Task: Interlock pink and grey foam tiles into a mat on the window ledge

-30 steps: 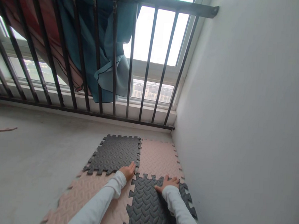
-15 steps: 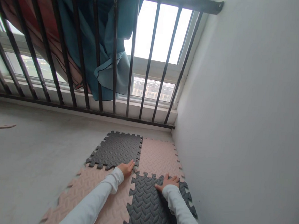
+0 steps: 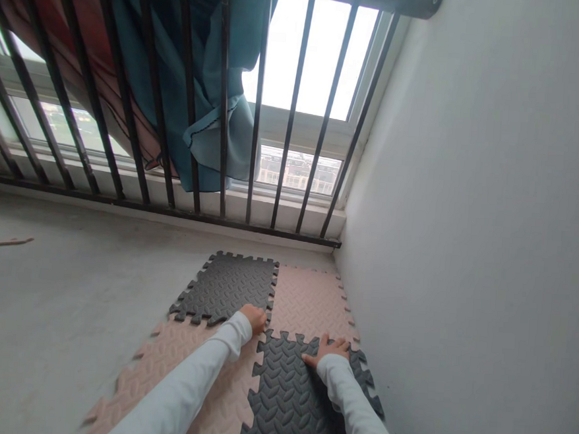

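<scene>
Dark grey foam covers the far-left tile point(image 3: 235, 284) of a four-piece puzzle mat on the bare floor point(image 3: 65, 307); taking the spot where the four corners meet as the dial's centre, this tile lies between ten and eleven o'clock. At one to two o'clock is the far pink tile point(image 3: 310, 303), at five the near grey tile point(image 3: 284, 395), and at seven to eight the near pink tile point(image 3: 171, 351).

Just left of that centre, the left hand point(image 3: 254, 318) rests at the far-left tile's near right corner. Its grip is narrow, with fingers curled in, but I cannot tell whether they pinch the foam. The toothed near edge of this tile lies along the near pink one; whether those teeth are locked is unclear.

At about four o'clock, the right hand point(image 3: 328, 350) lies on the far part of the near grey tile, its grip wide, fingers spread toward the seam with the far pink tile.

A white wall point(image 3: 466, 242) rises at three o'clock. At twelve stands a dark metal railing point(image 3: 249, 225), with blue and reddish cloth point(image 3: 176, 103) hanging behind it toward eleven. A thin strip point(image 3: 3, 243) lies on the floor between nine and ten.
</scene>
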{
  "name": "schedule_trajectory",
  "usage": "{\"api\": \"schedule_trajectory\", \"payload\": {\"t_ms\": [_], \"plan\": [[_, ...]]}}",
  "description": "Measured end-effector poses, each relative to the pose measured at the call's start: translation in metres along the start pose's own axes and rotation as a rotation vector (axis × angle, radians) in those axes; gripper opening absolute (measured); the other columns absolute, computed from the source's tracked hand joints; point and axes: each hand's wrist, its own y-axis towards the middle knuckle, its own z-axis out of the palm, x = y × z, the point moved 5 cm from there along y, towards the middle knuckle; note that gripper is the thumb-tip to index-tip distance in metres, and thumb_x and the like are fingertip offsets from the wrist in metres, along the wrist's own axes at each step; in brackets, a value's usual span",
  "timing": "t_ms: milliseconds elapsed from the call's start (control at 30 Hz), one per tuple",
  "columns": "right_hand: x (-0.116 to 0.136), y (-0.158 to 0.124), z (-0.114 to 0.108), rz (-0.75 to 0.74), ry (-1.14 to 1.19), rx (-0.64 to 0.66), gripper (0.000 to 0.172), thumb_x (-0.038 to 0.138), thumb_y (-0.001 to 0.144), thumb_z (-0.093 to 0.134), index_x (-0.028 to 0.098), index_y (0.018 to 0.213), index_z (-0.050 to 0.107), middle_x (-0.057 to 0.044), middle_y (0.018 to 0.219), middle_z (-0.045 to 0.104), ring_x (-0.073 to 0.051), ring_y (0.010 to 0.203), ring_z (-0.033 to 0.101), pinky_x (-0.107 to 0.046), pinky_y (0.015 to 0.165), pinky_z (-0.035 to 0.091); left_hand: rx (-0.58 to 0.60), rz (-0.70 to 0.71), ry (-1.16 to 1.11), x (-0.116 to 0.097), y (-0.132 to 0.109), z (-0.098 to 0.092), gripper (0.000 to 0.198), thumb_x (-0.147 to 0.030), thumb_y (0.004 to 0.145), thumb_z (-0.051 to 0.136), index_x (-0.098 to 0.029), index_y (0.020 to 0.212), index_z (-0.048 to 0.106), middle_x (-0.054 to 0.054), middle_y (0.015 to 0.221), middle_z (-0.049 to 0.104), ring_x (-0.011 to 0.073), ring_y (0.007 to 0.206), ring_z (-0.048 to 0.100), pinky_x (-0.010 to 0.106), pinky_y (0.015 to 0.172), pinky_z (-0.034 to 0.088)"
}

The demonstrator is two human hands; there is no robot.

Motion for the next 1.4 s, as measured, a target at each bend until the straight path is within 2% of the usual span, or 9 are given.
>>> {"api": "schedule_trajectory", "payload": {"t_ms": [100, 200, 300, 533, 867, 1033, 1167, 1300, 1400], "plan": [[0.0, -0.001, -0.001, 0.0, 0.007, -0.007, 0.101, 0.071, 0.056, 0.044, 0.009, 0.131, 0.02, -0.03, 0.132, 0.022, -0.043, 0.12, 0.019, -0.061, 0.089, 0.018, -0.072, 0.05, 0.005, 0.001, -0.006, 0.001, 0.026, -0.023, 0.074, 0.043, -0.012, 0.092, 0.058, 0.015, 0.097, 0.059, 0.026, 0.095, 0.052, 0.04, 0.074, 0.042], [0.0, 0.001, 0.001, 0.003, 0.019, -0.021, 0.102, 0.071, 0.055, 0.045, 0.009, 0.131, 0.02, -0.031, 0.131, 0.022, -0.044, 0.12, 0.02, -0.062, 0.088, 0.017, -0.16, 0.07, -0.026, 0.001, -0.011, 0.006, 0.046, -0.026, 0.068, 0.051, -0.016, 0.113, 0.046, 0.013, 0.12, 0.048, 0.0253, 0.109, 0.042, 0.042, 0.083, 0.038], [0.0, 0.002, 0.002, -0.001, 0.026, -0.024, 0.104, 0.072, 0.053, 0.045, 0.008, 0.131, 0.02, -0.031, 0.131, 0.021, -0.043, 0.12, 0.02, -0.062, 0.089, 0.016, -0.122, 0.068, -0.095, 0.002, -0.01, 0.016, 0.058, -0.025, 0.069, 0.049, -0.018, 0.124, 0.033, 0.01, 0.133, 0.035, 0.0222, 0.12, 0.03, 0.043, 0.095, 0.029], [0.0, 0.001, 0.002, 0.002, 0.007, -0.002, 0.103, 0.074, 0.054, 0.042, 0.01, 0.132, 0.018, -0.031, 0.132, 0.018, -0.044, 0.121, 0.017, -0.059, 0.09, 0.016, -0.119, 0.02, -0.165, 0.004, -0.006, 0.024, 0.052, -0.02, 0.073, 0.042, -0.018, 0.124, 0.036, 0.007, 0.132, 0.037, 0.0191, 0.123, 0.028, 0.042, 0.099, 0.025], [0.0, 0.001, 0.002, 0.016, 0.01, 0.016, 0.109, 0.077, 0.051, 0.041, 0.009, 0.132, 0.016, -0.031, 0.133, 0.017, -0.044, 0.121, 0.015, -0.06, 0.09, 0.016, -0.104, -0.074, -0.227, 0.004, -0.002, 0.04, 0.053, -0.021, 0.075, 0.035, -0.019, 0.128, 0.03, 0.006, 0.137, 0.027, 0.0176, 0.126, 0.021, 0.042, 0.102, 0.019], [0.0, -0.002, 0.0, 0.014, 0.009, 0.033, 0.109, 0.078, 0.051, 0.04, 0.01, 0.132, 0.015, -0.031, 0.133, 0.017, -0.043, 0.122, 0.015, -0.059, 0.09, 0.016, -0.11, -0.102, -0.258, 0.001, -0.003, 0.038, 0.05, -0.024, 0.078, 0.032, -0.02, 0.127, 0.031, 0.004, 0.137, 0.027, 0.0167, 0.126, 0.021, 0.041, 0.102, 0.018], [-0.001, -0.002, -0.001, 0.012, 0.007, 0.036, 0.108, 0.078, 0.051, 0.038, 0.011, 0.132, 0.014, -0.03, 0.133, 0.016, -0.043, 0.122, 0.014, -0.059, 0.09, 0.016, -0.13, -0.137, -0.324, -0.001, -0.005, 0.028, 0.051, -0.039, 0.079, 0.031, -0.022, 0.127, 0.032, 0.003, 0.136, 0.028, 0.0174, 0.125, 0.022, 0.042, 0.102, 0.017], [-0.001, 0.001, 0.001, 0.015, 0.014, 0.026, 0.109, 0.079, 0.05, 0.039, 0.01, 0.132, 0.015, -0.031, 0.133, 0.016, -0.043, 0.121, 0.015, -0.059, 0.09, 0.015, -0.154, -0.248, -0.372, 0.005, 0.0, 0.021, 0.041, -0.032, 0.083, 0.023, -0.027, 0.118, 0.044, 0.0, 0.129, 0.042, 0.0147, 0.118, 0.034, 0.038, 0.098, 0.026], [0.0, 0.002, 0.003, 0.019, 0.018, 0.012, 0.108, 0.079, 0.05, 0.039, 0.011, 0.132, 0.017, -0.031, 0.133, 0.017, -0.043, 0.121, 0.015, -0.059, 0.09, 0.016, -0.193, -0.25, -0.331, 0.007, 0.007, 0.025, 0.042, -0.03, 0.081, 0.027, -0.028, 0.121, 0.04, 0.0, 0.132, 0.037, 0.0157, 0.12, 0.031, 0.037, 0.098, 0.026]]}}
